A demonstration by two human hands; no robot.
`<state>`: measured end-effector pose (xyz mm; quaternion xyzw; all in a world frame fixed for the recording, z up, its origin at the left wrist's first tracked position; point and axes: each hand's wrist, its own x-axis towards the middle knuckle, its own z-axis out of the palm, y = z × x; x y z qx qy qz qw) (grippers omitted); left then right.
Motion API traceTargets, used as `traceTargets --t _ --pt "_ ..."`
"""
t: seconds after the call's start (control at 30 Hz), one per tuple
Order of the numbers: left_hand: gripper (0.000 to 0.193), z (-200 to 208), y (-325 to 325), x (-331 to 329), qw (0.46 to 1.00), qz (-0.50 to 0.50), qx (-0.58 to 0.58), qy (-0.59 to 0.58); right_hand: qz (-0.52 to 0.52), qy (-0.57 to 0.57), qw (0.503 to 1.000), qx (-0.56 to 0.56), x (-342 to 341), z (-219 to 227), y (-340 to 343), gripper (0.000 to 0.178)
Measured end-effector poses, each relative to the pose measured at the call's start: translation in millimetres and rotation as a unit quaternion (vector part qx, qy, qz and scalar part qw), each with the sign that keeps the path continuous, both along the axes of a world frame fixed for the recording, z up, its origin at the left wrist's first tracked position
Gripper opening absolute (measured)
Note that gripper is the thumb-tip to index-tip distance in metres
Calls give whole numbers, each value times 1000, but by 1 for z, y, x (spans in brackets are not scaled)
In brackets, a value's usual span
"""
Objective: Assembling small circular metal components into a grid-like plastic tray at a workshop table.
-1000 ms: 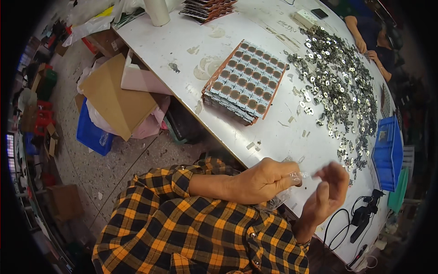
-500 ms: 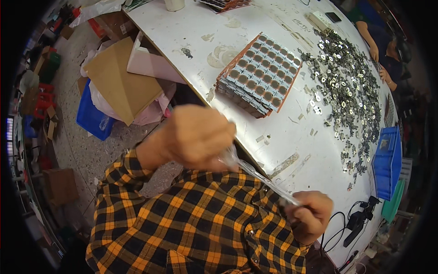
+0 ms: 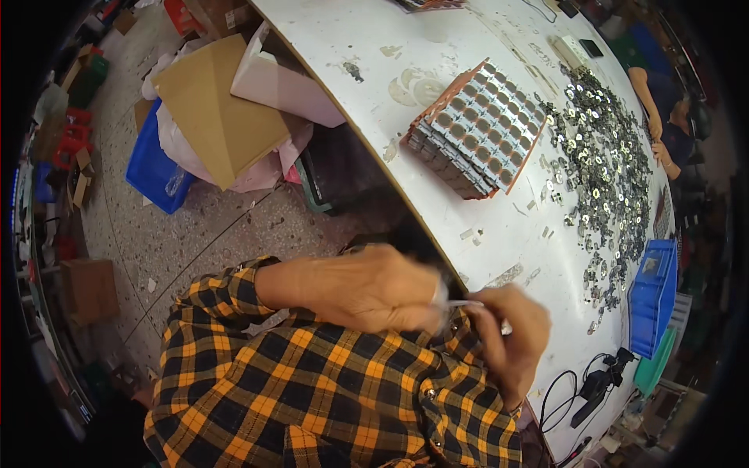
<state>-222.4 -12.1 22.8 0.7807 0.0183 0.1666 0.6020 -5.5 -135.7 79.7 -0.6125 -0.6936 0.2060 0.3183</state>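
Note:
My left hand [image 3: 382, 288] and my right hand [image 3: 511, 331] are close together in front of my checked shirt, at the near edge of the table. Both are closed on a thin twisted strip of transparent plastic film [image 3: 462, 303]; only a short length of it shows between them. The fingers of my left hand are blurred by motion. A white bit shows between the fingers of my right hand. Beyond them on the table stands a stack of trays [image 3: 484, 129] with rows of dark round pieces, which neither hand touches.
A large pile of small dark and silvery parts [image 3: 605, 179] spreads over the right of the table [image 3: 445, 203]. A blue bin [image 3: 654, 300] and black cables [image 3: 601, 386] lie at the right. Another person's hands [image 3: 662, 144] work at the far side. Cardboard [image 3: 218, 109] fills a blue crate [image 3: 148, 168] on the floor.
My hands have come together; the long stretch of film between them is now short. My left hand has moved right and down, my right hand slightly up. The view has shifted a little.

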Motion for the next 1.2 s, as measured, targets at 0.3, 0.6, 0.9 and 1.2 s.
traceTargets --t 0.3,0.6,0.9,1.2 --pt "38 -27 0 0 957 260 75 -105 47 40 998 -34 -22 -23 6 13" --pt "39 -59 -23 -22 978 33 -204 -17 71 211 953 -205 -35 -47 14 35" --pt "72 -73 -27 -41 881 325 -335 -70 -36 169 950 -262 -45 -64 25 12" --pt "66 -84 -29 -31 957 173 -232 -39 35 298 877 -374 -59 -50 44 34"
